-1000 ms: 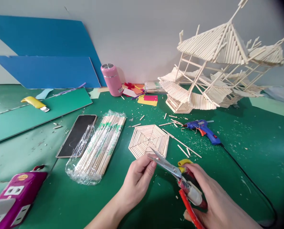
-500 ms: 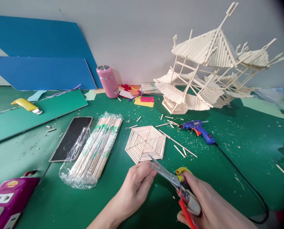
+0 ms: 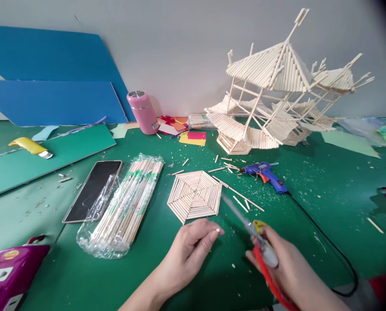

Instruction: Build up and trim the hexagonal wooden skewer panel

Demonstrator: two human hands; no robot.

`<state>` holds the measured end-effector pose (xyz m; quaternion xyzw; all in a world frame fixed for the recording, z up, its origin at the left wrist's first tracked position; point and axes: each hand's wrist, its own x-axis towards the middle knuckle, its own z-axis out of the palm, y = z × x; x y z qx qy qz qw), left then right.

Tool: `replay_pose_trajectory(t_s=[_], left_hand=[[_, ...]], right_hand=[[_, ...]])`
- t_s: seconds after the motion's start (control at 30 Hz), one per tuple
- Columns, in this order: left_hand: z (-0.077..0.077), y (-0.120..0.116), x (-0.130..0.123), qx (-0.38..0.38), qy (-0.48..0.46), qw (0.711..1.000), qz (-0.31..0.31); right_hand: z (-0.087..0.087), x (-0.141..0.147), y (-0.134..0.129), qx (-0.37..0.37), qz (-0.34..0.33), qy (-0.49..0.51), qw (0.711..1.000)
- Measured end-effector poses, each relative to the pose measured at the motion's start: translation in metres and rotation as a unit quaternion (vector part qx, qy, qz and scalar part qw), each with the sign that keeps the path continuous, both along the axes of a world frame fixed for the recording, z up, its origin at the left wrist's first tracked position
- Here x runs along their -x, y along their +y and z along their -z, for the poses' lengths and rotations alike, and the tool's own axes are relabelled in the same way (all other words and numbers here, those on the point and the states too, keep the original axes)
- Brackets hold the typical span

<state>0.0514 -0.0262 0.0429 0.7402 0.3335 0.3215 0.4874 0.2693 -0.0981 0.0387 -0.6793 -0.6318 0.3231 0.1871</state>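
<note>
Left hand [image 3: 193,245]: lower centre, grip pinching a pale stick tip [image 3: 218,230], likely to steady it.
Right hand [image 3: 288,261]: lower right, grip around scissors [image 3: 249,225].
Hexagonal stick panel [image 3: 195,195]: centre, seemingly for easy reach.

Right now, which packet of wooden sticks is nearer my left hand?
The green-marked packet beside the phone, its plastic overlapping the phone; the other packet lies farther back by the wall, right of the pink bottle.

A plain grey wall [image 3: 180,52] is seen behind a green-topped counter [image 3: 82,280]. At left, two blue boards [image 3: 56,103] are stood against the wall, overlapped. The wall is lit softly, without hard-edged shadows.
</note>
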Motion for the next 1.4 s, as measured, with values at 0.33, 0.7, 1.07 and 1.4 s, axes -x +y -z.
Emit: replay_pose_trajectory(t_s=[0.33, 0.7, 1.07, 1.4], left_hand=[[0.005, 0.001, -0.003, -0.023, 0.052, 0.998, -0.014], [0.003, -0.025, -0.003, -0.156, 0.268, 0.95, 0.033], [0.007, -0.021, 0.007, -0.184, 0.316, 0.93, 0.022], [0.017, 0.007, 0.031, -0.164, 0.186, 0.945, -0.212]], right_hand=[[0.01, -0.091, -0.001, -0.11, 0.019, -0.312, 0.943], [-0.006, 0.041, 0.021, -0.217, -0.23, 0.014, 0.949], [0.001, 0.03, 0.031, -0.194, -0.181, 0.029, 0.964], [0.019, -0.103, 0.094, -0.191, 0.129, -0.236, 0.944]])
